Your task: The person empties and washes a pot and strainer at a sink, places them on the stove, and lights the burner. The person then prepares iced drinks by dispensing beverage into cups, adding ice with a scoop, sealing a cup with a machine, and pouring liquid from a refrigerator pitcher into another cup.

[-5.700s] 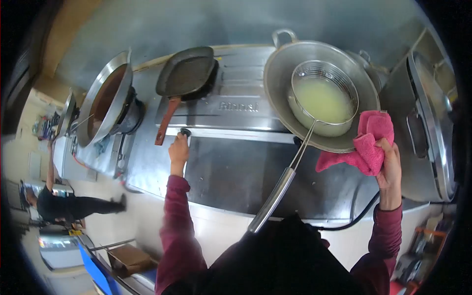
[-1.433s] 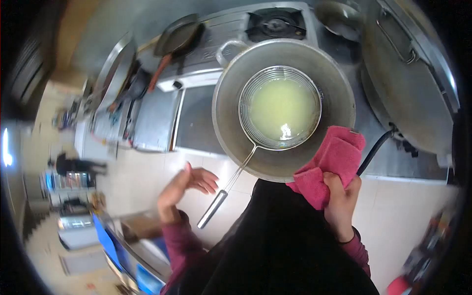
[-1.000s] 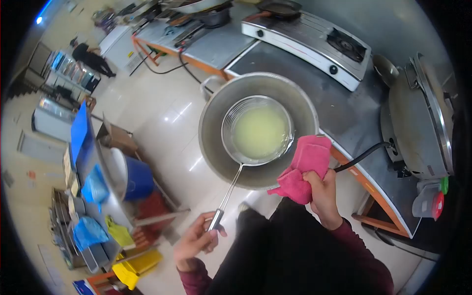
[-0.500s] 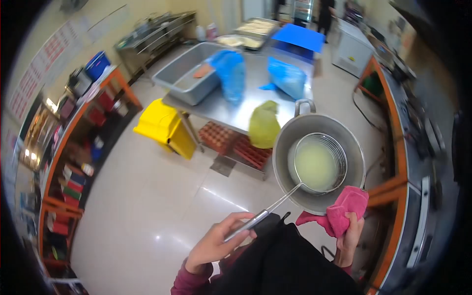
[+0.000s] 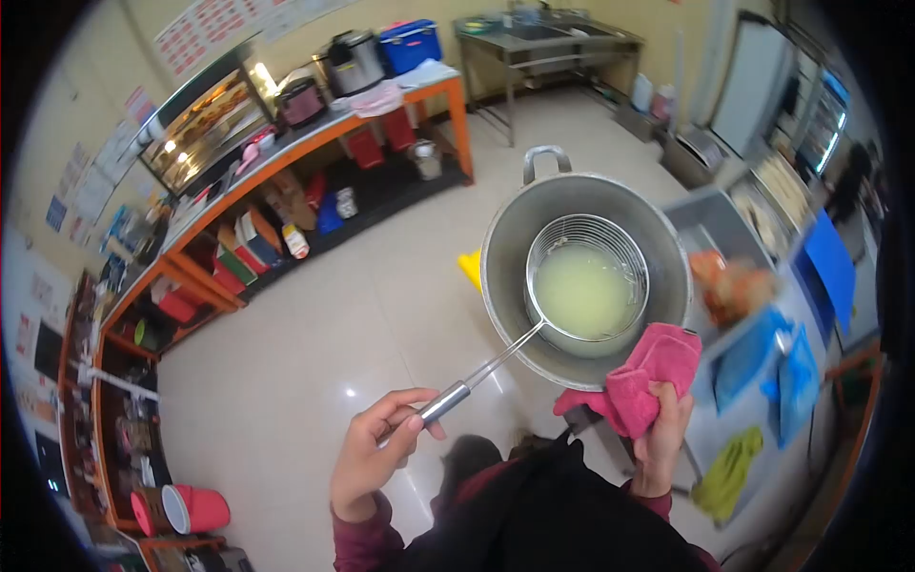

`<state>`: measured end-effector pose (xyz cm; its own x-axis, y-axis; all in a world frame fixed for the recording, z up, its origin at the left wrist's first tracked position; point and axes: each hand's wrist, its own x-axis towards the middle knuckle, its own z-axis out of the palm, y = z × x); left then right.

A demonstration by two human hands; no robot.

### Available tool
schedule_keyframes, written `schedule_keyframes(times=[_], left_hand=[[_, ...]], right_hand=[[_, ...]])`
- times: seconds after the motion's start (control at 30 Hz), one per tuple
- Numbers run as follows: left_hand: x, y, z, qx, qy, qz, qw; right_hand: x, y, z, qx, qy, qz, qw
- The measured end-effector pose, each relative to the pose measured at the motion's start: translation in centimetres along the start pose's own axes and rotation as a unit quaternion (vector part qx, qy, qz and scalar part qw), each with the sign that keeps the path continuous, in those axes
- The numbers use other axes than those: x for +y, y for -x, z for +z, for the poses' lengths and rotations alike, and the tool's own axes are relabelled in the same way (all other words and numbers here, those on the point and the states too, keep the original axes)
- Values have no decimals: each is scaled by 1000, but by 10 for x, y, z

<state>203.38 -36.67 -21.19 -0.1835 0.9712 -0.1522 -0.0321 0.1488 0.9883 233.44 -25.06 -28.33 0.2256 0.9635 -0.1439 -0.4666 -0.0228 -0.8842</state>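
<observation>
Pink cloth [image 5: 658, 357] is bunched in the right hand [image 5: 664, 426], which is closed around it, with the thumb on top, right at the near edge of the big pot [image 5: 510, 224]. The cloth covers that bit of the pot, so I cannot tell if the fingers under it hold a handle too. The pot is out in front of the person, up and a bit left from the right hand, and up and to the right of the left hand [image 5: 376, 448]. So the right hand is the nearer one, and the left hand is well apart from the rim. The strainer [image 5: 602, 230] sits inside the pot, with pale green liquid [image 5: 581, 296] in its round part; how deep it goes is hard to see. Its long line runs on a slant, from the middle of the pot, over the near left rim, down to the left hand. That hand has its thumb and fingers lightly bent around the end of the shiny handle [image 5: 445, 404]. On the far side, a bare metal loop [image 5: 545, 162] sticks up, across the pot from the cloth. A grey tub [image 5: 739, 234] and blue bags [image 5: 748, 357] are on a table [image 5: 701, 434] to the right.
</observation>
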Motion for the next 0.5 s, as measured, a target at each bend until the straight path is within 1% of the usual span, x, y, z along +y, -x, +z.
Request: schedule_keyframes(times=[0.07, 0.1, 0.17, 0.2, 0.27, 0.33, 0.37, 0.43, 0.47, 0.5], left_hand=[[8, -54, -41, 51, -78, 25, 995], [0, -80, -55, 75, -120, 39, 989], [-18, -140, -99, 129, -216, 98, 963], [-24, -169, -122, 150, -265, 122, 945], [-14, -228, -154, 165, -367, 106, 909], [0, -303, -189, 183, -450, 118, 866], [1, -341, -211, 174, -467, 135, 856], [-3, -410, -248, 133, -501, 147, 843], [-2, -445, -263, 123, -502, 161, 841], [3, -478, -276, 110, -485, 157, 854]], right_hand=[[27, -52, 73, -43, -6, 19, 999], [49, -81, 95, -66, -8, 20, 998], [90, -127, 150, -93, -4, 28, 995], [114, -147, 182, -31, 3, 34, 999], [165, -188, 229, -38, -5, 33, 999], [196, -223, 292, -43, -17, 25, 999], [209, -242, 323, -38, -16, 25, 999], [236, -277, 363, -4, 2, 43, 999], [244, -297, 378, -11, 5, 54, 998], [253, -318, 394, 5, 19, 59, 998]])
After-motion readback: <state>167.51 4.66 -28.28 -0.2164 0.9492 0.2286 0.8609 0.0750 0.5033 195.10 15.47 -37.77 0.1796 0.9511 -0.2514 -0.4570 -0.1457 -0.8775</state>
